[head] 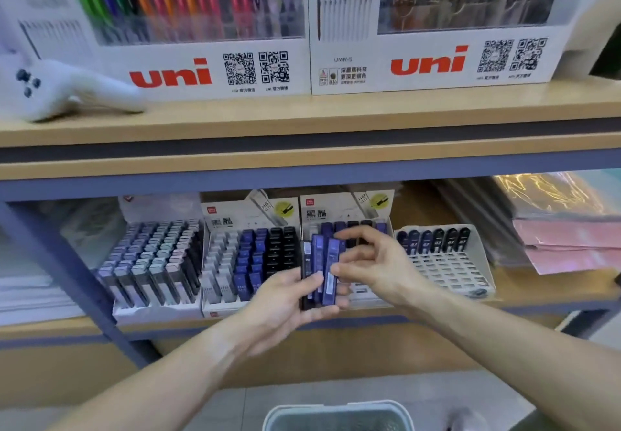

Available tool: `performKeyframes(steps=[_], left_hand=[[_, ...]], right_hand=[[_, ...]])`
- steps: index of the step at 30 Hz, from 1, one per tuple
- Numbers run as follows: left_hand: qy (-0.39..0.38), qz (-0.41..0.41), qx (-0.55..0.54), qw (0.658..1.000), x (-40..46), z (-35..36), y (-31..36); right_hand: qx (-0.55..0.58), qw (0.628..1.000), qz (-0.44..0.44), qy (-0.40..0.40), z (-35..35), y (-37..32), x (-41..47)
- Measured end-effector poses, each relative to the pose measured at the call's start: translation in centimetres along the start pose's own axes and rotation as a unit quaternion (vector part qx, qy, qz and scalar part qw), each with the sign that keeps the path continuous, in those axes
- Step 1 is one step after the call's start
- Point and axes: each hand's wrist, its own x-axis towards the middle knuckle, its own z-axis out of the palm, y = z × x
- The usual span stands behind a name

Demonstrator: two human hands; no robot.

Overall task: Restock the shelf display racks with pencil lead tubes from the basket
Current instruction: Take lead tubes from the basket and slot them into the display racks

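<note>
My left hand (285,299) holds a small bunch of pencil lead tubes (314,262), dark blue and black, upright in front of the lower shelf. My right hand (373,262) pinches the rightmost blue tube (332,272) of that bunch between thumb and fingers. Behind the hands stands a display rack (346,215) with blue and black tubes, mostly hidden by my hands. To its left is a fuller rack (252,262) with grey, blue and black tubes. The grey basket (337,414) sits on the floor at the bottom edge.
Another full rack (154,262) stands at the left, and a white grid rack (443,259) with one back row of dark tubes at the right. Pink glossy folders (568,242) lie far right. The upper shelf (302,121) carries uni pen boxes and a white controller-shaped object (67,91).
</note>
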Motion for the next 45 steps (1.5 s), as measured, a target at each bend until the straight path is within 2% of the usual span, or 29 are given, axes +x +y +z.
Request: performKeyframes(steps=[4, 12, 20, 29, 36, 45], left_hand=[[0.040, -0.019, -0.025, 0.999, 1.1, -0.2, -0.6], [0.074, -0.016, -0.048, 0.996, 2.4, 0.0, -1.8], [0.113, -0.022, -0.079, 0.990, 2.8, -0.2, -2.1], [0.109, -0.031, -0.093, 0.989, 2.7, 0.0, -1.9], [0.095, -0.042, -0.096, 0.990, 2.5, 0.3, -1.7], [0.126, -0.047, -0.118, 0.984, 2.7, 0.6, -2.2]], right_hand=[[0.013, 1.000, 0.015, 0.007, 0.5, 1.1, 0.9], [0.017, 0.996, 0.040, 0.080, 1.8, 1.7, 1.6], [0.119, 0.988, 0.091, 0.040, 1.5, 2.5, 2.4], [0.105, 0.992, 0.066, 0.024, 0.9, 2.7, 2.3], [0.107, 0.990, 0.071, 0.051, 0.5, 2.7, 2.5], [0.107, 0.990, 0.082, 0.043, 0.1, 2.7, 2.2]])
